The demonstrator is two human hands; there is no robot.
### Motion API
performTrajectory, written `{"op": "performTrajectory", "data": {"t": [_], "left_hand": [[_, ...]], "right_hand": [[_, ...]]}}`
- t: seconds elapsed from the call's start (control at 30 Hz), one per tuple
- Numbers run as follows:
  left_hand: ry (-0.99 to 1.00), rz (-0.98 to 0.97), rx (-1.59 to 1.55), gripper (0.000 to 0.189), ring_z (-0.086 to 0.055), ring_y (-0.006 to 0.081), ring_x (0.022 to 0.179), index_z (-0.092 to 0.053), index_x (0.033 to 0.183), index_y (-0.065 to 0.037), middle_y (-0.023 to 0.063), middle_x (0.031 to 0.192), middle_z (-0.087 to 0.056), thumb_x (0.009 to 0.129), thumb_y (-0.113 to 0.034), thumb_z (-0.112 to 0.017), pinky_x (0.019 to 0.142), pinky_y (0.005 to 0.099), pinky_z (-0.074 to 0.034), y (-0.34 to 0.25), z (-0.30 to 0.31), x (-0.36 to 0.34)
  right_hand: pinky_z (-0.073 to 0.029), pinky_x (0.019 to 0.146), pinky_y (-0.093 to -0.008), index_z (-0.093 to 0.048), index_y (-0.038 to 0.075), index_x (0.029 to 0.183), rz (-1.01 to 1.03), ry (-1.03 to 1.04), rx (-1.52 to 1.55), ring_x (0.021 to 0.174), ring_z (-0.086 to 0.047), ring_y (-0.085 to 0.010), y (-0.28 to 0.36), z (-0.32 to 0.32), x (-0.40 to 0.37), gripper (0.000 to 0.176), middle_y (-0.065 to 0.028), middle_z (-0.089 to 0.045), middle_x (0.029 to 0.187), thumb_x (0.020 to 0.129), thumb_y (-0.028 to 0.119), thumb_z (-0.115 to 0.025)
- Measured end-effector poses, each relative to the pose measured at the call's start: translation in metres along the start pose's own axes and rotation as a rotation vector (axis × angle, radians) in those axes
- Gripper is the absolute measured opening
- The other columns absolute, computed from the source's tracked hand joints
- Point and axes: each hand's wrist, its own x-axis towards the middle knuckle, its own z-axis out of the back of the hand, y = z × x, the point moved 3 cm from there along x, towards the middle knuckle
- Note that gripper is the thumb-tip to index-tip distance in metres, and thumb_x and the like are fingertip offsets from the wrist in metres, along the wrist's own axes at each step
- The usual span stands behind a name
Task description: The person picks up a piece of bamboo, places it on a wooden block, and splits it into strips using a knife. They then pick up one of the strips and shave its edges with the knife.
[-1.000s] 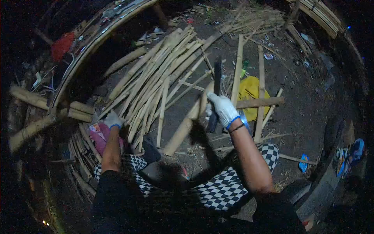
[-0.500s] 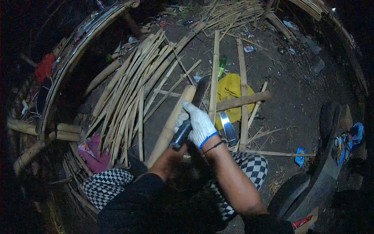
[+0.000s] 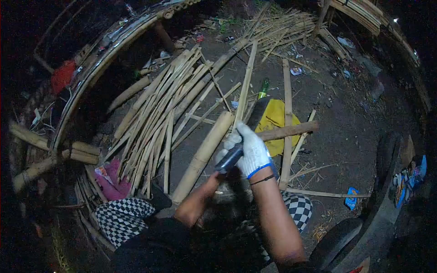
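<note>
The person's right hand (image 3: 253,150), in a white glove with a blue cuff, has its fingers clamped around a dark handle (image 3: 230,158). The handle slants, its butt toward the person, and a long dark blade (image 3: 260,110) shows beyond the glove, over the edge of a yellow cloth (image 3: 275,119). The left hand (image 3: 228,146), gloved too, is just beside the right, partly behind the handle. It seems to be at the near end of a pale bamboo strip (image 3: 246,84), though the light is poor and I can't tell whether its fingers are closed. The strip points away from the person, between the blade and a thick bamboo piece (image 3: 202,157) lying aslant on the ground.

A brown stick (image 3: 291,130) and a bamboo slat (image 3: 287,100) cross over the yellow cloth. A green bottle (image 3: 264,88) lies near its far edge. On the person's left is a heap of split bamboo (image 3: 157,107), with a pink cloth (image 3: 114,182) by its near end.
</note>
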Motion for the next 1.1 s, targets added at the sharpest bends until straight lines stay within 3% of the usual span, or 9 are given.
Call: {"op": "performTrajectory", "data": {"t": [0.1, 0.17, 0.3, 0.4, 0.53, 0.7, 0.8, 0.97, 1.1], "left_hand": [[-0.039, 0.083, -0.093, 0.045, -0.058, 0.0345, 0.100, -0.057, 0.102, 0.000, 0.0210, 0.107, -0.060, 0.074, -0.034, -0.069, 0.088, 0.0426, -0.045, 0.014, 0.037, -0.038], [-0.466, -0.514, 0.194, 0.038, -0.060, 0.0413, 0.079, -0.060, 0.086, -0.001, 0.0233, 0.079, -0.060, 0.077, -0.037, -0.063, 0.070, 0.0486, -0.047, 0.074, 0.010, -0.032], [-0.659, -0.314, -0.075, 0.036, -0.058, 0.0398, 0.079, -0.061, 0.084, -0.002, 0.0195, 0.078, -0.060, 0.077, -0.037, -0.064, 0.070, 0.0487, -0.046, 0.074, 0.039, -0.077], [-0.321, -0.291, 0.332, 0.053, -0.054, 0.0417, 0.094, -0.052, 0.116, -0.001, 0.0220, 0.101, -0.058, 0.077, -0.034, -0.066, 0.083, 0.0478, -0.043, 0.072, 0.030, -0.086], [-0.525, -0.258, -0.186, 0.050, -0.053, 0.0409, 0.096, -0.055, 0.105, 0.000, 0.0227, 0.097, -0.059, 0.076, -0.039, -0.066, 0.082, 0.0458, -0.044, 0.064, 0.043, -0.110], [-0.642, -0.363, 0.159, 0.074, -0.051, 0.0413, 0.107, -0.044, 0.123, 0.009, 0.0268, 0.118, -0.053, 0.073, -0.041, -0.069, 0.093, 0.0429, -0.041, 0.130, -0.010, -0.046], [-0.283, -0.313, 0.032, 0.086, -0.040, 0.0380, 0.125, -0.034, 0.133, 0.008, 0.0265, 0.134, -0.041, 0.072, -0.040, -0.071, 0.104, 0.0373, -0.034, 0.148, -0.018, -0.049], [-0.347, -0.453, -0.877, 0.074, -0.039, 0.0337, 0.127, -0.032, 0.135, 0.006, 0.0249, 0.136, -0.041, 0.081, -0.033, -0.065, 0.105, 0.0392, -0.032, 0.066, 0.128, -0.038], [-0.322, -0.747, -1.477, 0.041, -0.049, 0.0126, 0.073, -0.036, 0.124, -0.002, 0.0049, 0.094, -0.047, 0.096, -0.029, -0.047, 0.066, 0.0265, -0.046, -0.038, 0.322, -0.016]], "right_hand": [[-0.043, 0.043, -0.0332, -0.050, 0.013, 0.074, 0.078, -0.088, -0.171, 0.045, -0.046, -0.0157, 0.012, -0.008, -0.006, 0.025, 0.0011, -0.045, 0.056, 0.088, 0.031, -0.061], [-0.041, 0.042, -0.0296, -0.059, 0.009, 0.077, 0.190, -0.126, -0.326, 0.046, -0.049, -0.0133, 0.018, -0.017, -0.015, 0.023, 0.0002, -0.050, 0.058, 0.084, 0.029, -0.067], [-0.043, 0.047, -0.0279, -0.063, 0.003, 0.081, 0.350, -0.155, -0.690, 0.052, -0.053, -0.0113, 0.018, -0.023, 0.009, 0.028, -0.0039, -0.060, 0.068, 0.081, 0.031, -0.070], [-0.050, 0.067, -0.0308, -0.063, -0.009, 0.099, 0.649, -0.179, -1.150, 0.076, -0.063, -0.0168, 0.015, -0.037, 0.021, 0.057, -0.0131, -0.066, 0.088, 0.072, 0.038, -0.077], [-0.049, 0.084, -0.0339, -0.060, -0.008, 0.110, 0.611, 0.094, -1.446, 0.093, -0.064, -0.0267, 0.006, -0.057, 0.015, 0.076, -0.0209, -0.064, 0.105, 0.067, 0.053, -0.074], [-0.050, 0.077, -0.0410, -0.061, -0.005, 0.103, 0.613, 0.239, -1.559, 0.087, -0.064, -0.0353, -0.026, -0.081, -0.005, 0.057, -0.0227, -0.066, 0.090, 0.075, 0.044, -0.068], [-0.050, 0.077, -0.0411, -0.062, -0.002, 0.104, 0.796, 0.150, -1.509, 0.089, -0.063, -0.0371, -0.042, -0.051, 0.032, 0.042, -0.0229, -0.066, 0.094, 0.078, 0.031, -0.063], [-0.051, 0.073, -0.0361, -0.065, 0.000, 0.095, 0.991, 0.053, -1.494, 0.080, -0.066, -0.0298, -0.050, -0.049, 0.018, 0.026, -0.0176, -0.068, 0.086, 0.077, 0.018, -0.063], [-0.049, 0.078, -0.0372, -0.062, 0.002, 0.103, 0.840, 0.115, -1.481, 0.089, -0.064, -0.0330, -0.071, -0.040, 0.007, 0.029, -0.0196, -0.067, 0.092, 0.080, 0.018, -0.057]]}}
